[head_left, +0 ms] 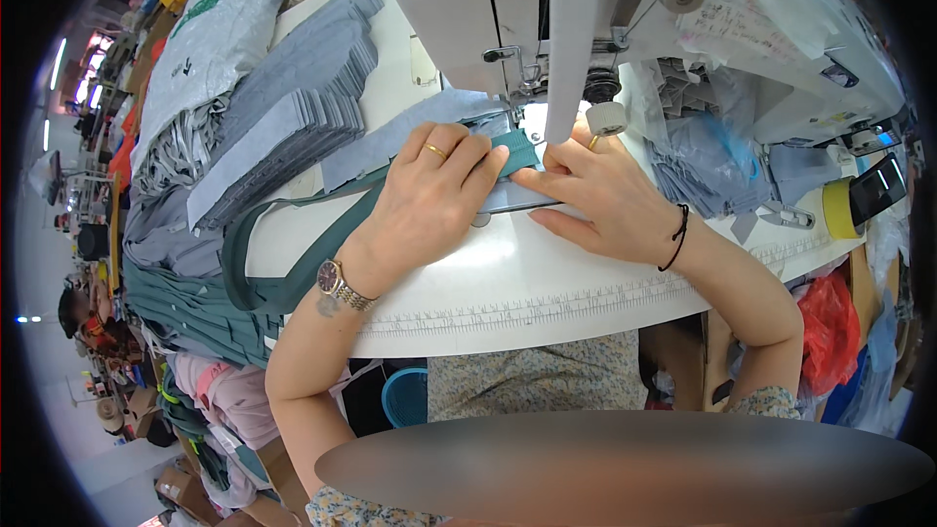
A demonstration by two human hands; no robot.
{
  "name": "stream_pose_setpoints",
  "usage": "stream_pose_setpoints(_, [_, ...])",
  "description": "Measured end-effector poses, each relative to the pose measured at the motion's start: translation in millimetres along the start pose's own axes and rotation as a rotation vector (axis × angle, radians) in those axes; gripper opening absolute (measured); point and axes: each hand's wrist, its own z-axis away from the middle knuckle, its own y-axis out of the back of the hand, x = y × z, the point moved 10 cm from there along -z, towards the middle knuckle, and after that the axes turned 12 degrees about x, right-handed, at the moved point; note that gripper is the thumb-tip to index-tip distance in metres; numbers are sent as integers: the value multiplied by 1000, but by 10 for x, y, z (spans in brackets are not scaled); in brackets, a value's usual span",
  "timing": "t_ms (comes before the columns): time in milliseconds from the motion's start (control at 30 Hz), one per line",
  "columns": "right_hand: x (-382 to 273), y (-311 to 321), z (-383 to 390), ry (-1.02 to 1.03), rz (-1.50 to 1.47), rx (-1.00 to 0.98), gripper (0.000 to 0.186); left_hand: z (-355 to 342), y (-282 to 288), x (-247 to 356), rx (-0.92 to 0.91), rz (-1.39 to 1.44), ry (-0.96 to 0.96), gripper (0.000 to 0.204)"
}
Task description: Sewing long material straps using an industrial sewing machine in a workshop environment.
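A dark green fabric strip (329, 246) runs from the left across the white table and up to the sewing machine's needle area (532, 122). My left hand (429, 185), with a ring and a wristwatch, is closed on the strip just left of the presser foot, thumb along its near edge. My right hand (605, 190) is on the other side, its index fingertip at the end of the strip and its thumb spread apart below. Its other fingers reach up beside the needle, partly hidden by the machine. A grey-blue fabric piece (366, 151) lies behind my left hand.
Stacked grey fabric pieces (303, 107) and a white plastic sack (220, 49) lie at the left, above a pile of green fabric (195, 307). At the right are plastic-wrapped grey pieces (698, 161) and a yellow tape roll (837, 209). A printed ruler (547, 312) follows the near edge.
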Motion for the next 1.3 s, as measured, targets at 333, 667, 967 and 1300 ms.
stream_pose_setpoints(333, [-2,296,-55,137,194,218,24,-52,-33,122,-110,-94,-55,29])
stream_pose_setpoints(667, [66,114,-79,103,48,68,23,-5,-17,-91,-99,2,41,30])
stream_pose_setpoints(967, [102,144,-35,63,-11,86,24,49,-53,-75,-60,16,39,33])
stream_pose_setpoints(1300, [83,78,-136,88,36,45,26,113,-5,-185,16,26,62,26])
